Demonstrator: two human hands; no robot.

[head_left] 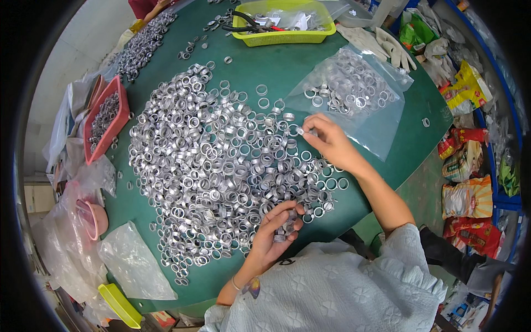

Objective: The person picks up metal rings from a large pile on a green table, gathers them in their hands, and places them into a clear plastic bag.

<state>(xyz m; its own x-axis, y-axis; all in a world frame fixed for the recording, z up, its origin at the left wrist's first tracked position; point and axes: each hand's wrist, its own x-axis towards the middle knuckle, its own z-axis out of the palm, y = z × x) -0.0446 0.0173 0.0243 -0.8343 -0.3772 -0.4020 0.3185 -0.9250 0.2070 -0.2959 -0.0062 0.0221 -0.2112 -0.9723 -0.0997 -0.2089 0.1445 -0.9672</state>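
Note:
A broad heap of silver metal rings (188,149) covers the middle of the green table (381,188). At the heap's near edge my left hand (274,229) curls around a few of these rings, palm turned up. My right hand (329,141) is at the right side of the heap, thumb and fingers pinched on one metal ring (300,130). Just beyond that hand lies a clear plastic bag (381,130) with many rings inside it.
A yellow basket (282,37) with pliers (254,25) stands at the far side, near white gloves (392,48). On the left are a pink basket (113,130) of rings, a pink cup (98,218) and an empty plastic bag (135,263). Shelves with colourful packages (467,196) line the right.

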